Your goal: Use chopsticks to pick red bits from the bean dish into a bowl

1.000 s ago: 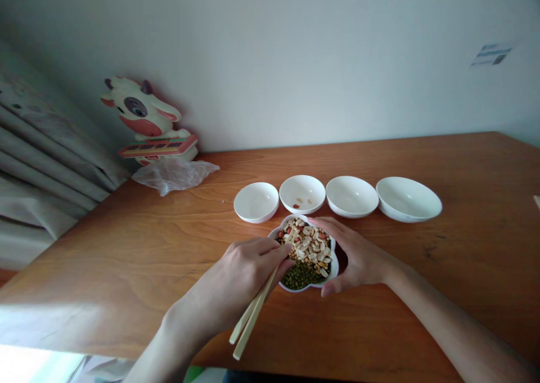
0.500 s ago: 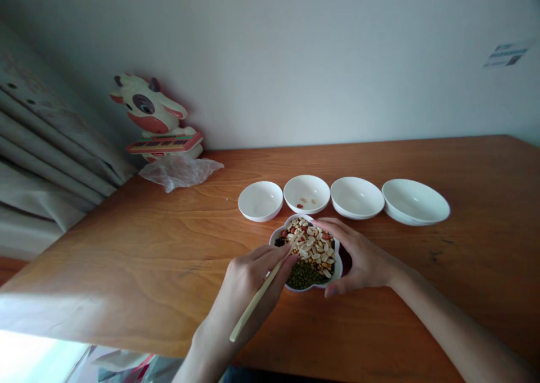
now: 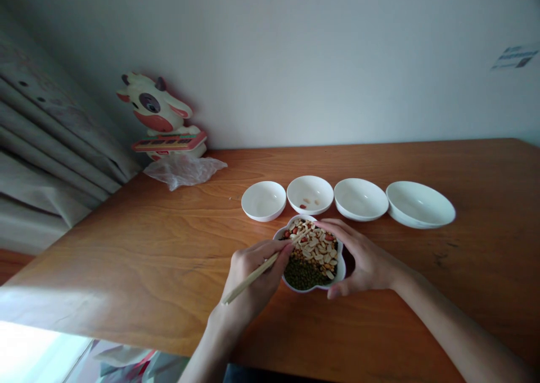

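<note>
A white flower-shaped bowl (image 3: pixel 342 269) sits near the table's front, filled with peanuts, green beans and other mixed seeds (image 3: pixel 312 253). My left hand (image 3: pixel 255 282) is closed round a pair of wooden chopsticks (image 3: pixel 248 280) whose tips reach into the peanuts. My right hand (image 3: pixel 365 259) cups the bowl's right side, fingers curved against its rim. Behind the bowl stands a row of white dishes: an empty one (image 3: pixel 264 200), one holding a few peanuts (image 3: pixel 310 194), another empty one (image 3: pixel 360 199) and a wider one (image 3: pixel 421 204).
The dishes rest on a wooden table (image 3: pixel 147 242) against a pale wall. A cow-shaped toy (image 3: pixel 160 118) and a crumpled clear plastic bag (image 3: pixel 183 169) lie at the back left. Curtains (image 3: pixel 46 158) hang at the left.
My left hand has turned, and the chopsticks now lie flatter with their tips further into the peanuts. The view has shifted slightly left. My right hand stays on the bowl.
</note>
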`<state>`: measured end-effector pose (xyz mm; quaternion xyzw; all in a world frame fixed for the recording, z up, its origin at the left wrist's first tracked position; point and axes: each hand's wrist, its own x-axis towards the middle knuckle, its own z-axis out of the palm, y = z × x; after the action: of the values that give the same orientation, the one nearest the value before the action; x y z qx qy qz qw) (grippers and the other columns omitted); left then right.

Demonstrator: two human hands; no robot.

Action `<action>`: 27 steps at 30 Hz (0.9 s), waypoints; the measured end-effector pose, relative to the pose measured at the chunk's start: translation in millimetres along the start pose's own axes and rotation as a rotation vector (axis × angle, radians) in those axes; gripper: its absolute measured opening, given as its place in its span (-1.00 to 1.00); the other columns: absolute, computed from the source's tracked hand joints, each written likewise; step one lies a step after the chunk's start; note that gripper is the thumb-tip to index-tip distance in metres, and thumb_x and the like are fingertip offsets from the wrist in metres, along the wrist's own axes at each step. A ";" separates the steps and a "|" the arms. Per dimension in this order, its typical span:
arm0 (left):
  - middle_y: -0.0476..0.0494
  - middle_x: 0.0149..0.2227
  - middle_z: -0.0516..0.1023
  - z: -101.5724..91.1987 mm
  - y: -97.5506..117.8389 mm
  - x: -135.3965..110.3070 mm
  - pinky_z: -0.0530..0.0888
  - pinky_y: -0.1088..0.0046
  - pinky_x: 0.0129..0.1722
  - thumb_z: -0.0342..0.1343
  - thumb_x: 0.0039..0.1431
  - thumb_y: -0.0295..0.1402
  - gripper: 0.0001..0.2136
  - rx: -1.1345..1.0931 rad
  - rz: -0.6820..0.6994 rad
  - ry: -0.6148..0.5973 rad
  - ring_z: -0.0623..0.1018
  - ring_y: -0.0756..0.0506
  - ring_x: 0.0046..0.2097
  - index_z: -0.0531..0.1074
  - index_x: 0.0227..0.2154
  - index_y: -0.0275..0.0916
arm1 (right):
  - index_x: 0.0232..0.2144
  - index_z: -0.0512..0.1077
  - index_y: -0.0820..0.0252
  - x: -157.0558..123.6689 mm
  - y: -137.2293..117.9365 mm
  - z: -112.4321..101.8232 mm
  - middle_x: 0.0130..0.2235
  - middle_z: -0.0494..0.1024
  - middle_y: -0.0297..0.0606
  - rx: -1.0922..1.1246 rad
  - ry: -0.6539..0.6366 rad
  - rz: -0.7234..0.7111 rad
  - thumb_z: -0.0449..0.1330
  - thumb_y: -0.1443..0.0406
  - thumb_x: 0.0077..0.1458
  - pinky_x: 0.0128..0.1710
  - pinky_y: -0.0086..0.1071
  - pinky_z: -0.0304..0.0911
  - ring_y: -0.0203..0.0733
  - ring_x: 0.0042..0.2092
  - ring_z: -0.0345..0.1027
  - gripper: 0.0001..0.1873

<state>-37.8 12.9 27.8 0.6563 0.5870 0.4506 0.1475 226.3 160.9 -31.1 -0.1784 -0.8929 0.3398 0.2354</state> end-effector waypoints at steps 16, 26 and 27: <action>-0.20 -0.12 0.84 -48.5 -37.7 65.7 0.64 0.40 -0.10 0.31 0.49 -0.32 -0.85 -0.144 0.222 -0.385 0.78 -0.13 -0.12 0.78 -0.10 -0.20 | 0.63 -0.05 -0.17 1.8 -5.6 -1.7 0.56 0.28 0.09 0.035 0.023 -0.004 0.70 -0.22 -0.21 0.45 0.44 0.28 0.55 0.49 0.29 0.56; -0.06 -0.45 0.35 -38.4 -69.5 62.3 0.36 0.34 -0.26 -0.20 0.65 0.18 -0.30 -0.728 -0.123 -0.327 0.35 -0.08 -0.35 0.41 -0.50 -0.21 | 0.64 -0.07 -0.17 -0.8 -2.0 -0.9 0.58 0.24 0.12 0.015 0.019 -0.010 0.69 -0.24 -0.22 0.45 0.45 0.29 0.56 0.50 0.28 0.59; -0.06 -0.47 0.30 -38.7 -69.5 61.8 0.34 0.32 -0.26 -0.28 0.64 0.21 -0.26 -0.742 -0.142 -0.336 0.32 -0.09 -0.36 0.36 -0.54 -0.20 | 0.64 -0.07 -0.16 -1.2 -2.5 -1.2 0.58 0.24 0.12 0.012 0.017 -0.006 0.69 -0.25 -0.22 0.45 0.45 0.29 0.56 0.50 0.28 0.59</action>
<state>-117.6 74.3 24.7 0.5808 0.3965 0.5068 0.4986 227.5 159.2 -28.9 -0.1771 -0.8893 0.3429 0.2452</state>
